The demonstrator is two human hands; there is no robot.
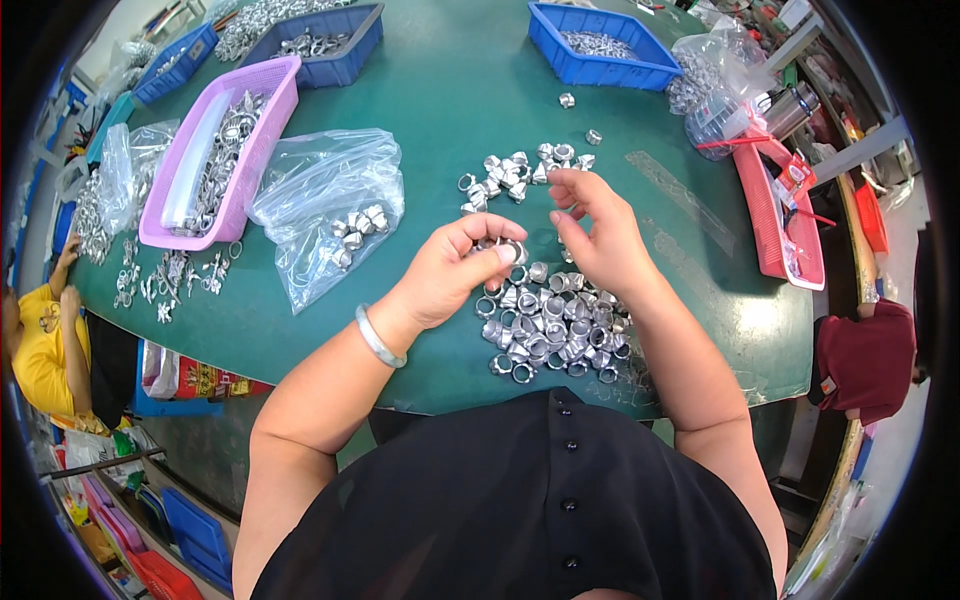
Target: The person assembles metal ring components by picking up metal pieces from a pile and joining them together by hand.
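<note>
My left hand, with a pale bangle on its wrist, is closed around a silver metal ring; the thumb covers part of it, and I cannot tell how many are in the grip. My right hand is beside it with thumb and forefinger apart, and nothing shows between them. A large pile of silver rings lies close to me below both hands. Just beyond my fingertips is a smaller, looser group of rings. Two single rings lie farther out on the green table.
At the left, a pink basket of metal parts stands beside a clear plastic bag with several rings on it. Blue bins of parts stand at the far side. A red basket is at the right edge. People sit left and right.
</note>
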